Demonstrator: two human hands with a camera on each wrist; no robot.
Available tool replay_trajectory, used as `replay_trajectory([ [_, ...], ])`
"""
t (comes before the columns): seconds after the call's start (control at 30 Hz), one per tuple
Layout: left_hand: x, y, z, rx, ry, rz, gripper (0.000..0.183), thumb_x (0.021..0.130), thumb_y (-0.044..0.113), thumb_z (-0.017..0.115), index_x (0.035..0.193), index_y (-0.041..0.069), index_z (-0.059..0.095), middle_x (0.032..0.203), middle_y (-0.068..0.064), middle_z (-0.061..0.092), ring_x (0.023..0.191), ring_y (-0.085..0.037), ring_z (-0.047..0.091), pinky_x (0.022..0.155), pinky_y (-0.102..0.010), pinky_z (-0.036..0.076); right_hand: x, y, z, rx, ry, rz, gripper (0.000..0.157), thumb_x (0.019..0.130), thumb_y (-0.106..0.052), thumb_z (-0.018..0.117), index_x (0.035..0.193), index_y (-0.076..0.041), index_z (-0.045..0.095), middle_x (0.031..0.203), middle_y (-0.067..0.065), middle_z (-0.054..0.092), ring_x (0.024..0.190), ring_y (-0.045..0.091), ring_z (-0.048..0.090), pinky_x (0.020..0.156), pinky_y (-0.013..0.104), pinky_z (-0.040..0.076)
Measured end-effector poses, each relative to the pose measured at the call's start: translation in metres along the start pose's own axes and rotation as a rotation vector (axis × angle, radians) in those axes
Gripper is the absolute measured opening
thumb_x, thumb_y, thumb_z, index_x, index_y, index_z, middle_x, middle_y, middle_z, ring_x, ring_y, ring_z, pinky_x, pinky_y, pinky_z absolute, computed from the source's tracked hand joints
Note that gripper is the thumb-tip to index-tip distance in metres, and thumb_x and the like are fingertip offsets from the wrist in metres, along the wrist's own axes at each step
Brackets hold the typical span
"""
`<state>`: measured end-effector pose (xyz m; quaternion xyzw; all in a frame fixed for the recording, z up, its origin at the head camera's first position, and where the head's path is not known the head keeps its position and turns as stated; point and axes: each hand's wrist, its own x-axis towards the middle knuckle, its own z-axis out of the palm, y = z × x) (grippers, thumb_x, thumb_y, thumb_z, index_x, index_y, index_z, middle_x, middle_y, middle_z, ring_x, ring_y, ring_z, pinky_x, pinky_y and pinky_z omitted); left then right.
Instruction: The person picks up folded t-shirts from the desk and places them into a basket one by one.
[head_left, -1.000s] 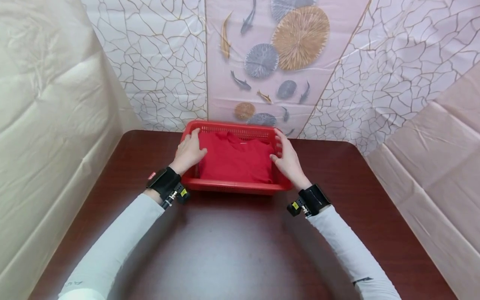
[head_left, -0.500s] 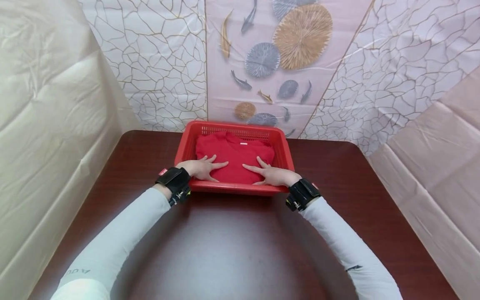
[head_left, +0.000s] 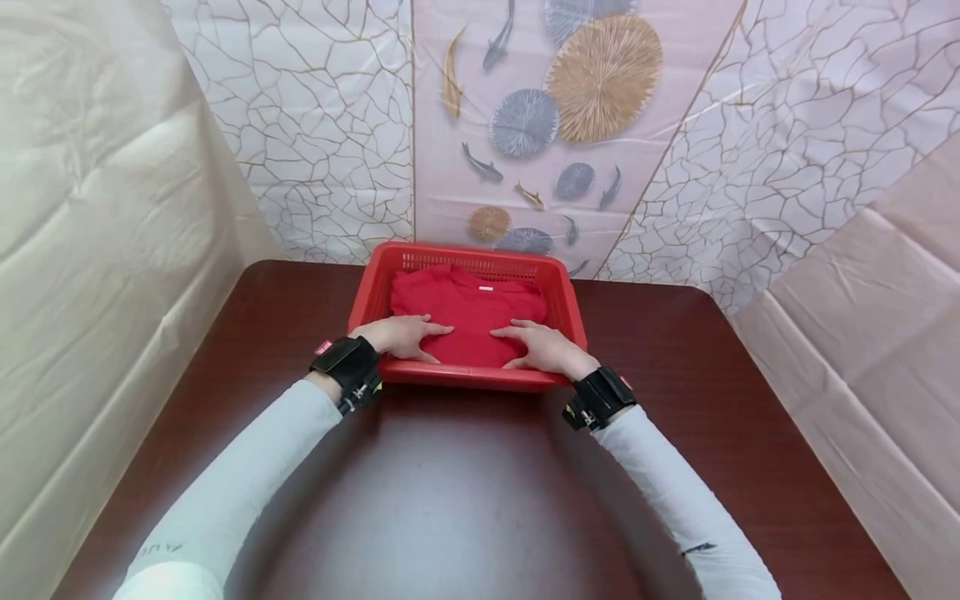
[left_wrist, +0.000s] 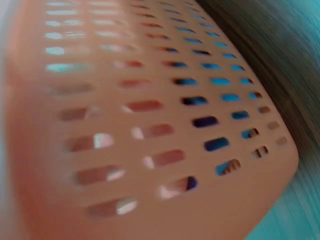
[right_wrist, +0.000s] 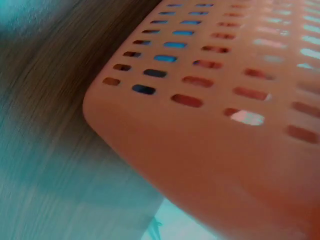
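A red shirt [head_left: 474,321], folded, with a small white label at its collar, lies inside a red plastic basket [head_left: 465,373] with slotted walls. My left hand [head_left: 401,337] reaches over the basket's near left corner and rests on the shirt's left front part. On the right front part rests my right hand [head_left: 546,348], reaching in over the near right corner. Both thumbs point toward the near rim. The slotted basket wall [left_wrist: 145,92] fills most of the left wrist view, with parts of fingers behind the slots. A similar wall [right_wrist: 150,120] hides most of the hand in the right wrist view.
The basket stands near the back of a dark brown table [head_left: 442,492], close to a patterned wall covering [head_left: 517,158]. Pale cloth hangs along the left side [head_left: 112,275] and the right side [head_left: 877,350].
Both hands have gone from the basket's sides to the shirt's front part. Over the last half second their spread fingers have drawn closer together. Basket and shirt look nearly unmoved.
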<state>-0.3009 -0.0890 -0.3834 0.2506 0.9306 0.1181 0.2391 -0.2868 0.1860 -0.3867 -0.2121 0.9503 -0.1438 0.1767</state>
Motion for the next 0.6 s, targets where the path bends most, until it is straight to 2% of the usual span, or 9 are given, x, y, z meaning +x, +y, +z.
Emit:
replay_trajectory([
  [0.1, -0.012, 0.000, -0.001, -0.036, 0.200, 0.029, 0.050, 0.095, 0.031, 0.072, 0.140, 0.012, 0.062, 0.134, -0.013, 0.064, 0.120, -0.029, 0.059, 0.104, -0.047, 0.048, -0.007, -0.004, 0.001, -0.027, 0.209, 0.007, 0.049, 0.087, -0.026, 0.080, 0.134, -0.014, 0.068, 0.130, 0.012, 0.067, 0.115, 0.029, 0.062, 0.094, 0.047, 0.055],
  [0.17, -0.022, 0.001, 0.002, -0.102, 0.354, 0.014, 0.034, 0.095, 0.027, 0.072, 0.126, 0.011, 0.071, 0.109, -0.007, 0.073, 0.096, -0.023, 0.066, 0.089, -0.039, 0.055, -0.014, -0.008, 0.004, -0.028, 0.353, 0.003, 0.034, 0.089, -0.025, 0.079, 0.120, -0.013, 0.074, 0.107, 0.007, 0.074, 0.091, 0.023, 0.068, 0.078, 0.039, 0.058],
  [0.27, -0.043, 0.013, 0.010, -0.168, 0.594, 0.003, 0.017, 0.096, 0.024, 0.071, 0.107, 0.012, 0.075, 0.079, -0.002, 0.069, 0.068, -0.017, 0.060, 0.066, -0.032, 0.052, -0.031, -0.018, 0.010, -0.028, 0.549, -0.017, 0.015, 0.091, -0.031, 0.077, 0.098, -0.017, 0.075, 0.076, -0.001, 0.069, 0.060, 0.014, 0.059, 0.053, 0.030, 0.047],
  [0.33, -0.059, 0.027, 0.019, -0.189, 0.738, 0.018, 0.012, 0.096, 0.023, 0.071, 0.100, 0.011, 0.073, 0.071, 0.000, 0.063, 0.059, -0.015, 0.055, 0.056, -0.029, 0.048, -0.047, -0.028, 0.016, -0.006, 0.639, -0.057, 0.016, 0.091, -0.032, 0.077, 0.086, -0.019, 0.071, 0.064, -0.005, 0.060, 0.051, 0.011, 0.049, 0.046, 0.027, 0.039],
  [0.4, -0.075, 0.042, 0.032, -0.171, 0.867, 0.058, 0.010, 0.096, 0.021, 0.071, 0.096, 0.011, 0.072, 0.070, 0.000, 0.062, 0.058, -0.014, 0.055, 0.053, -0.028, 0.047, -0.064, -0.039, 0.024, 0.021, 0.704, -0.098, 0.019, 0.091, -0.030, 0.078, 0.080, -0.020, 0.066, 0.060, -0.008, 0.054, 0.048, 0.009, 0.044, 0.044, 0.026, 0.035],
  [0.47, -0.090, 0.056, 0.048, -0.134, 0.952, 0.086, 0.009, 0.094, 0.019, 0.073, 0.097, 0.011, 0.072, 0.078, -0.001, 0.065, 0.065, -0.015, 0.059, 0.057, -0.029, 0.052, -0.082, -0.049, 0.035, 0.034, 0.745, -0.143, 0.019, 0.090, -0.028, 0.079, 0.080, -0.021, 0.065, 0.064, -0.009, 0.056, 0.052, 0.007, 0.046, 0.047, 0.025, 0.039],
  [0.53, -0.102, 0.067, 0.067, -0.087, 0.988, 0.101, 0.016, 0.093, 0.021, 0.075, 0.106, 0.011, 0.073, 0.096, -0.005, 0.071, 0.084, -0.020, 0.067, 0.072, -0.035, 0.058, -0.097, -0.057, 0.049, 0.029, 0.767, -0.176, 0.015, 0.089, -0.029, 0.080, 0.088, -0.020, 0.068, 0.078, -0.008, 0.063, 0.065, 0.009, 0.056, 0.058, 0.027, 0.049],
  [0.6, -0.110, 0.071, 0.086, -0.036, 0.980, 0.083, 0.034, 0.091, 0.027, 0.077, 0.121, 0.013, 0.071, 0.122, -0.010, 0.068, 0.112, -0.029, 0.063, 0.093, -0.046, 0.055, -0.109, -0.062, 0.064, 0.001, 0.767, -0.191, 0.026, 0.089, -0.036, 0.079, 0.105, -0.018, 0.070, 0.105, -0.001, 0.069, 0.092, 0.017, 0.064, 0.076, 0.034, 0.056],
])
